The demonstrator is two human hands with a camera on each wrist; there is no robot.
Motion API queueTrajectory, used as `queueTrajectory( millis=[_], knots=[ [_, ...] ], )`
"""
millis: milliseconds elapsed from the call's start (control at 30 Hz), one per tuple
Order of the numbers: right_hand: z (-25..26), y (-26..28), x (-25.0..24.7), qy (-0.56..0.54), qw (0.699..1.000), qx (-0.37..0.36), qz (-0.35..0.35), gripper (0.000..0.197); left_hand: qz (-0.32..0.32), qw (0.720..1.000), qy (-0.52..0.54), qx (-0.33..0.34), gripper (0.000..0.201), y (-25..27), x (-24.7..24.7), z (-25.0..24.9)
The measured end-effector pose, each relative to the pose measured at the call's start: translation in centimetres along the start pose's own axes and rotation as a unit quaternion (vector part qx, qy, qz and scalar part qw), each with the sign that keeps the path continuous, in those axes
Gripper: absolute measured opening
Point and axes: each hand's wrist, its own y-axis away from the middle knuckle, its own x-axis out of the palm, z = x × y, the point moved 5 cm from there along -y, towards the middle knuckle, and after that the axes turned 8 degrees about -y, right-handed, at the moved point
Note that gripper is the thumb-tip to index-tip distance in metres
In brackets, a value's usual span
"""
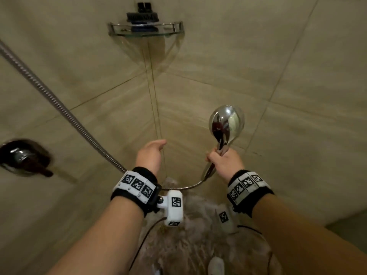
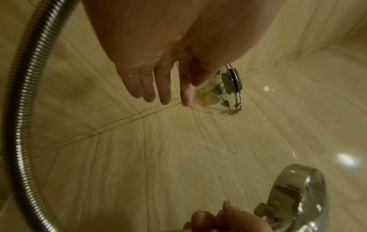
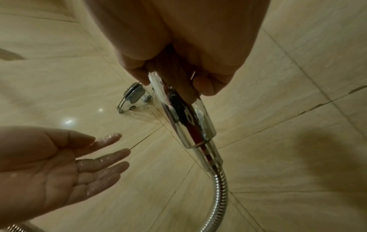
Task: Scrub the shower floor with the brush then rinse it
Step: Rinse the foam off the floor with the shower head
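Note:
My right hand (image 1: 221, 158) grips the handle of a chrome shower head (image 1: 226, 122), held up in front of the tiled corner; the same handle (image 3: 186, 117) fills the right wrist view under the curled fingers (image 3: 206, 84). My left hand (image 1: 156, 146) hovers beside it, empty, with its wet fingers (image 2: 158, 87) straight. The round dark brush (image 1: 143, 15) lies on the corner shelf (image 1: 174, 26), far above both hands. The shower floor (image 1: 188, 247) below my wrists looks wet and blurred.
A ribbed metal hose (image 1: 59, 108) runs from upper left down under my left wrist to the handle. A dark wall valve (image 1: 23, 155) sits at the left. Beige tiled walls (image 1: 278, 86) meet in the corner ahead.

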Motion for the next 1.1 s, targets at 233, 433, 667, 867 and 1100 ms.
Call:
queueTrajectory(
  millis=[233, 433, 667, 867, 1100],
  knots=[
    [0.0, 8.1, -0.3, -0.02, 0.997, 0.0, -0.074, 0.027, 0.065, 0.998, 0.021, 0.006, 0.027, 6.4, -1.3, 1.9],
    [0.1, 11.9, -1.9, 0.042, 0.996, 0.011, -0.079, 0.032, 0.097, 0.994, 0.045, 0.002, 0.021, 8.7, 0.1, 3.2],
    [0.8, 14.9, -4.1, 0.072, 0.994, -0.006, -0.085, 0.035, 0.125, 0.991, 0.055, -0.005, 0.015, 11.4, 3.1, 4.5],
    [1.2, 18.1, -7.5, 0.059, 0.993, -0.014, -0.104, 0.03, 0.155, 0.986, 0.061, -0.013, 0.018, 15.0, 6.8, 4.2],
    [1.3, 22.3, -12.3, 0.085, 0.988, -0.006, -0.127, 0.036, 0.181, 0.982, 0.052, -0.006, 0.019, 20.9, 10.2, 3.3]
  ],
)
